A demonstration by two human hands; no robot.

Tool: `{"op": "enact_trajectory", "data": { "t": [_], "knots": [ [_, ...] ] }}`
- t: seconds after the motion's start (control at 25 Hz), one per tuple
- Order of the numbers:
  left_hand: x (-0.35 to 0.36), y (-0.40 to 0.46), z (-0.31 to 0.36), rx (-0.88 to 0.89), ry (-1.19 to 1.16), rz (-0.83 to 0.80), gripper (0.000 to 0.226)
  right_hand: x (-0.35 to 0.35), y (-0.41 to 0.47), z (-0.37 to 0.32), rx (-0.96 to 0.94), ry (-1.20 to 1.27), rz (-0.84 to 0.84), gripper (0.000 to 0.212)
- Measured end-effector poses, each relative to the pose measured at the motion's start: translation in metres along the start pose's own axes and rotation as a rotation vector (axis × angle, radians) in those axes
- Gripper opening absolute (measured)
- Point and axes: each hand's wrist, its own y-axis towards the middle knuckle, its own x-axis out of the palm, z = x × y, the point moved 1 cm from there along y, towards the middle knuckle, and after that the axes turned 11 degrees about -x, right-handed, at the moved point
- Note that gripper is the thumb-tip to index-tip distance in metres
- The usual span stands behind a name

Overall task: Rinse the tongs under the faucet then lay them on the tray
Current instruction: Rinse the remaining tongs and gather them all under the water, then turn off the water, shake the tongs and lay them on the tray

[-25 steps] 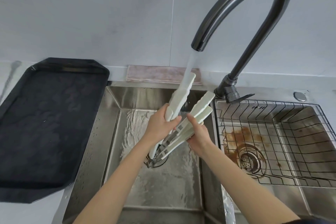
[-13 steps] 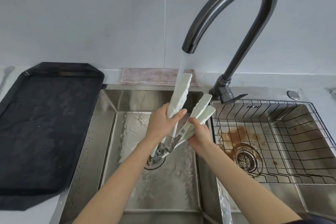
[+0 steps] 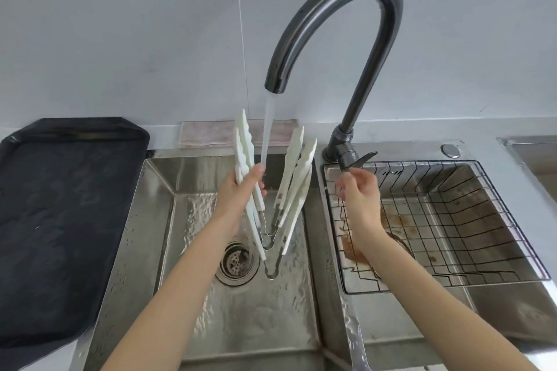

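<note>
the white tongs [image 3: 272,187] stand splayed open in the left sink basin [image 3: 156,211], gripped by the left hand [image 3: 238,193], water running between their arms. the right hand [image 3: 358,190], loosely curled and empty, nears the faucet lever [image 3: 360,159]. rinsing looks nearly finished; next, probably shut off water, then carry them left to the black tray [image 3: 60,220].

I see a pale grey wall [image 3: 120,24] with one thin vertical seam behind a light bench [image 3: 512,159], a steel double sink [image 3: 328,250] set into it, all under soft, even light with faint shadows.
</note>
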Motion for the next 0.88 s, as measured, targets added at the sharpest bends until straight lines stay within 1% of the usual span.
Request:
{"op": "enact_trajectory", "data": {
  "t": [0.04, 0.08, 0.16, 0.2, 0.28, 0.48, 0.68, 0.76, 0.8, 0.88],
  "knots": [
    [-0.001, 0.0, 0.001, -0.015, -0.021, -0.003, 0.013, -0.01, 0.005, -0.002, -0.018, -0.009, 0.061, 0.027],
    [-0.002, 0.0, 0.0, -0.026, -0.034, -0.009, 0.015, -0.018, 0.012, -0.004, -0.032, -0.024, 0.101, 0.034],
    [-0.004, -0.001, -0.001, -0.039, -0.068, -0.021, 0.011, -0.028, 0.026, -0.009, -0.075, -0.102, 0.1, 0.048],
    [-0.005, -0.002, -0.002, -0.042, -0.087, -0.024, 0.01, -0.03, 0.032, -0.01, -0.105, -0.166, 0.07, 0.05],
    [-0.007, -0.004, -0.004, -0.049, -0.118, -0.03, 0.012, -0.028, 0.04, -0.01, -0.169, -0.285, 0.022, 0.045],
    [-0.008, -0.005, -0.007, -0.057, -0.14, -0.044, 0.016, -0.022, 0.045, -0.008, -0.224, -0.346, 0.018, 0.023],
    [-0.014, -0.007, -0.012, -0.069, -0.153, -0.046, 0.016, -0.013, 0.057, -0.021, -0.231, -0.403, 0.019, 0.03],
    [-0.017, -0.007, -0.014, -0.071, -0.159, -0.049, 0.017, -0.012, 0.056, -0.023, -0.208, -0.396, 0.025, 0.029],
    [-0.019, -0.008, -0.015, -0.068, -0.169, -0.05, 0.016, -0.01, 0.053, -0.024, -0.182, -0.353, 0.05, 0.032],
    [-0.022, -0.009, -0.015, -0.06, -0.19, -0.053, 0.013, -0.003, 0.041, -0.022, -0.15, -0.193, 0.107, 0.054]
  ]
}}
